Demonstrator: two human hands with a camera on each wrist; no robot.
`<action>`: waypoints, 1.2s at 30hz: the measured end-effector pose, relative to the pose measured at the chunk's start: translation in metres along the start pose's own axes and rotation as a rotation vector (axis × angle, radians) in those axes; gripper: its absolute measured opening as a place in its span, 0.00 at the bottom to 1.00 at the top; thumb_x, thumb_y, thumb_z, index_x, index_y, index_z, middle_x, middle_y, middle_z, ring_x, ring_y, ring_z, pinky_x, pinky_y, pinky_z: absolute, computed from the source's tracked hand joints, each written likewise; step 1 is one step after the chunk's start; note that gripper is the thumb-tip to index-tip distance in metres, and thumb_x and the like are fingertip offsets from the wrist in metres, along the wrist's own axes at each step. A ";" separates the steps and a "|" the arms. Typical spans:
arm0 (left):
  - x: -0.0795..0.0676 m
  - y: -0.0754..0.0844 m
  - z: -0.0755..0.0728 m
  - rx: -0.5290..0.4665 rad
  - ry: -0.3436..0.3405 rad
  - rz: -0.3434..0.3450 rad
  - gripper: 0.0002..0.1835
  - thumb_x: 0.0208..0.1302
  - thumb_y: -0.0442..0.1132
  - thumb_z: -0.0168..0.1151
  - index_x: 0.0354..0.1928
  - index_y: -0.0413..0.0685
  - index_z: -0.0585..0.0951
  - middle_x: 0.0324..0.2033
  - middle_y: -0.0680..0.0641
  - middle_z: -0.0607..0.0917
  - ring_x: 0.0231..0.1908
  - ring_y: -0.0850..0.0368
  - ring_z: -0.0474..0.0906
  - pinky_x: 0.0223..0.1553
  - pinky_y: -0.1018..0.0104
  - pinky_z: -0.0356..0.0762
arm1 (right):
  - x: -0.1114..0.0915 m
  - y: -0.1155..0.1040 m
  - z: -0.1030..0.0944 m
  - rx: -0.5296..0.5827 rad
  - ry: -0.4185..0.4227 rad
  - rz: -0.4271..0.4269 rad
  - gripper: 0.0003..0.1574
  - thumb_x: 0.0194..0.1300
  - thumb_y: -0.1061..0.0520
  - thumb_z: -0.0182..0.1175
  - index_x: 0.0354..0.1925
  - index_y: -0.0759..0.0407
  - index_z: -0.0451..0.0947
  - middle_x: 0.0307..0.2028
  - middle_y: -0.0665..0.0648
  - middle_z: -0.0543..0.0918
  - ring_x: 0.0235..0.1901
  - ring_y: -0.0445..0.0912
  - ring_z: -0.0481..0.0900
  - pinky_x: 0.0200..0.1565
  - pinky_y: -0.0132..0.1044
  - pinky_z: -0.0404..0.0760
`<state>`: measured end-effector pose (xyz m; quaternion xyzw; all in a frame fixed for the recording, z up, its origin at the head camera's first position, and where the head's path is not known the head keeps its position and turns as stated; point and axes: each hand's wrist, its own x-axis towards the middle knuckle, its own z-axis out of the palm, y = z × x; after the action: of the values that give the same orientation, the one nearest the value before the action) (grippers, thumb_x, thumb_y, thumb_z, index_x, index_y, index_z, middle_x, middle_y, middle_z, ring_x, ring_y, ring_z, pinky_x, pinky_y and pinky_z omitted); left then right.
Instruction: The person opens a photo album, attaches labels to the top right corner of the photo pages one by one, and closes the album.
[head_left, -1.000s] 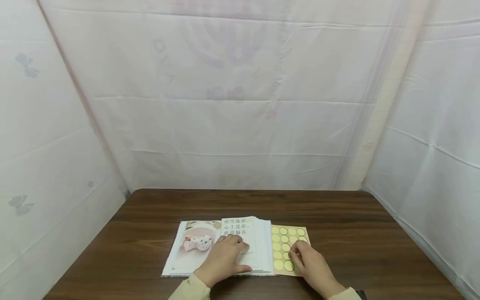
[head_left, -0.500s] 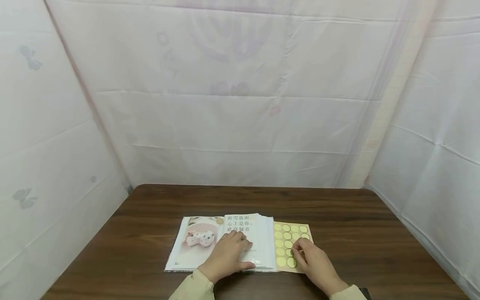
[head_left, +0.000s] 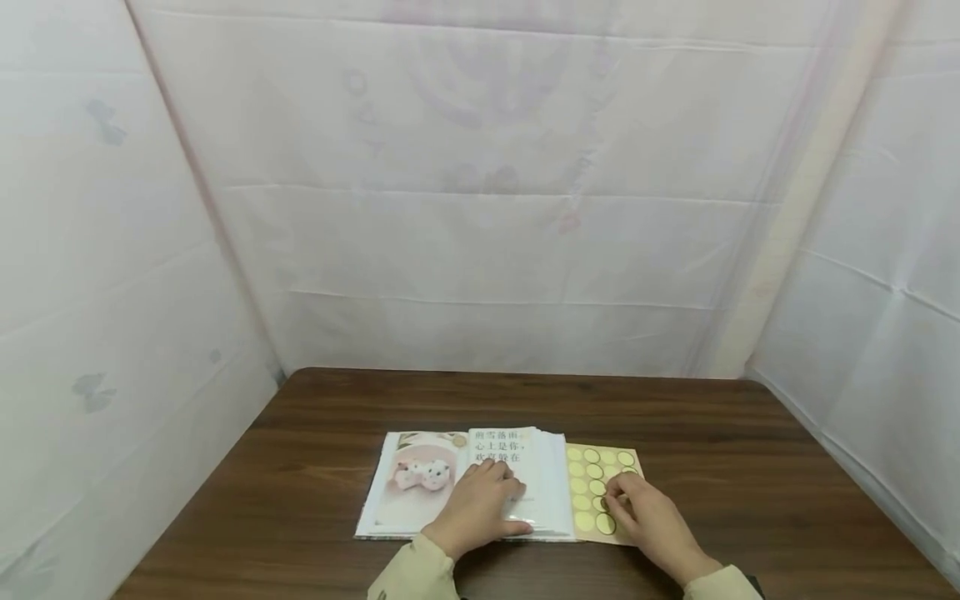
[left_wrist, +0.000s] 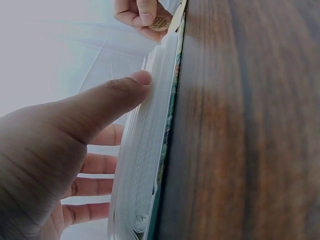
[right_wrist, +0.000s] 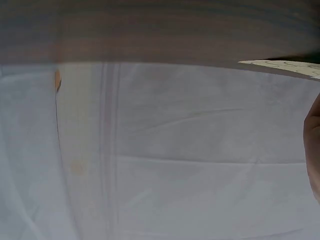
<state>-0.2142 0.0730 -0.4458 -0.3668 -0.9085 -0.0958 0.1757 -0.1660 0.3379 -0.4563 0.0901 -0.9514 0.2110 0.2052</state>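
Observation:
An open album (head_left: 551, 483) lies on the table, its left page (head_left: 420, 512) showing a photo of a dotted bow and its right page bearing printed characters. My left hand (head_left: 480, 504) rests on the right page, fingers spread and thumb at the near edge; the left wrist view shows the thumb over the stacked leaves (left_wrist: 142, 150). To the right, a sheet of round yellow stickers (head_left: 583, 503) borders the album. Over this sheet my right hand (head_left: 651, 512) pinches a round gold sticker (left_wrist: 160, 22), seen with a printed pattern in the left wrist view.
The dark wooden table (head_left: 315, 467) extends around the album. Pale cloth walls (head_left: 480, 250) hang behind it and on both sides. A round gold mark (head_left: 459, 440) shows at the top right of the photo page.
The whole scene has shifted slightly right in the head view as the camera turned. Both hands keep nearly the same places on the album and over the sticker sheet.

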 end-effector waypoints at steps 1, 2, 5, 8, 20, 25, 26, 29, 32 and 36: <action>0.001 0.001 0.001 0.002 0.001 0.001 0.26 0.44 0.65 0.70 0.41 0.56 0.85 0.38 0.56 0.81 0.41 0.61 0.74 0.43 0.68 0.74 | 0.001 0.001 -0.002 0.011 -0.012 0.004 0.09 0.63 0.56 0.63 0.30 0.47 0.72 0.35 0.42 0.79 0.36 0.38 0.83 0.33 0.28 0.79; 0.002 0.002 0.001 0.004 0.002 0.001 0.26 0.44 0.65 0.70 0.41 0.56 0.85 0.38 0.56 0.81 0.41 0.61 0.74 0.42 0.68 0.74 | 0.003 0.002 -0.004 0.027 -0.020 0.007 0.09 0.63 0.57 0.63 0.30 0.48 0.72 0.36 0.43 0.80 0.37 0.39 0.82 0.34 0.28 0.80; 0.005 0.004 0.002 0.012 0.000 -0.003 0.27 0.44 0.65 0.70 0.41 0.56 0.85 0.38 0.56 0.81 0.41 0.61 0.74 0.42 0.68 0.74 | 0.012 0.001 -0.009 0.094 -0.032 -0.006 0.07 0.63 0.57 0.63 0.30 0.50 0.74 0.36 0.45 0.81 0.37 0.38 0.81 0.35 0.29 0.80; 0.006 0.005 0.002 0.008 -0.007 -0.008 0.27 0.44 0.65 0.70 0.42 0.56 0.85 0.39 0.56 0.81 0.41 0.61 0.74 0.43 0.68 0.74 | 0.022 -0.003 -0.012 0.180 -0.052 -0.018 0.04 0.63 0.58 0.63 0.32 0.52 0.77 0.33 0.45 0.81 0.35 0.34 0.78 0.36 0.29 0.80; 0.005 0.010 0.001 -0.003 -0.020 -0.011 0.26 0.44 0.64 0.70 0.42 0.56 0.86 0.38 0.56 0.81 0.41 0.61 0.74 0.43 0.68 0.73 | 0.055 -0.021 -0.004 0.342 -0.177 0.121 0.04 0.65 0.56 0.60 0.33 0.54 0.78 0.35 0.47 0.85 0.36 0.38 0.79 0.39 0.29 0.78; 0.004 0.010 0.001 -0.011 -0.015 -0.017 0.26 0.44 0.64 0.71 0.41 0.56 0.86 0.38 0.57 0.81 0.40 0.62 0.73 0.43 0.68 0.73 | 0.067 -0.028 0.003 0.398 -0.183 0.173 0.05 0.65 0.57 0.61 0.32 0.56 0.77 0.35 0.50 0.86 0.34 0.39 0.77 0.34 0.29 0.75; 0.004 0.011 0.001 -0.011 -0.014 -0.018 0.26 0.44 0.64 0.71 0.41 0.56 0.86 0.37 0.57 0.81 0.40 0.62 0.73 0.43 0.68 0.73 | 0.069 -0.030 0.004 0.412 -0.185 0.184 0.05 0.65 0.57 0.60 0.32 0.57 0.77 0.34 0.51 0.85 0.33 0.40 0.77 0.33 0.29 0.75; 0.004 0.012 0.002 -0.007 -0.012 -0.017 0.26 0.44 0.64 0.71 0.41 0.57 0.86 0.37 0.57 0.81 0.40 0.62 0.73 0.42 0.68 0.72 | 0.075 -0.032 0.007 0.466 -0.195 0.223 0.05 0.65 0.58 0.60 0.33 0.59 0.77 0.32 0.52 0.83 0.31 0.42 0.76 0.32 0.30 0.78; 0.004 0.013 0.003 -0.001 -0.015 -0.016 0.25 0.44 0.64 0.70 0.41 0.58 0.86 0.37 0.58 0.80 0.40 0.63 0.72 0.42 0.69 0.72 | 0.079 -0.033 0.012 0.514 -0.207 0.240 0.06 0.66 0.58 0.59 0.34 0.61 0.77 0.31 0.53 0.82 0.31 0.44 0.78 0.33 0.32 0.81; 0.003 0.015 0.002 -0.004 -0.026 -0.023 0.25 0.44 0.64 0.70 0.41 0.58 0.86 0.37 0.58 0.80 0.40 0.63 0.72 0.43 0.69 0.72 | 0.085 -0.035 0.019 0.551 -0.212 0.267 0.06 0.66 0.59 0.58 0.34 0.62 0.77 0.29 0.54 0.82 0.31 0.43 0.78 0.33 0.33 0.82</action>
<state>-0.2059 0.0859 -0.4460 -0.3579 -0.9148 -0.0949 0.1617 -0.2397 0.2905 -0.4231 0.0382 -0.8780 0.4751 0.0436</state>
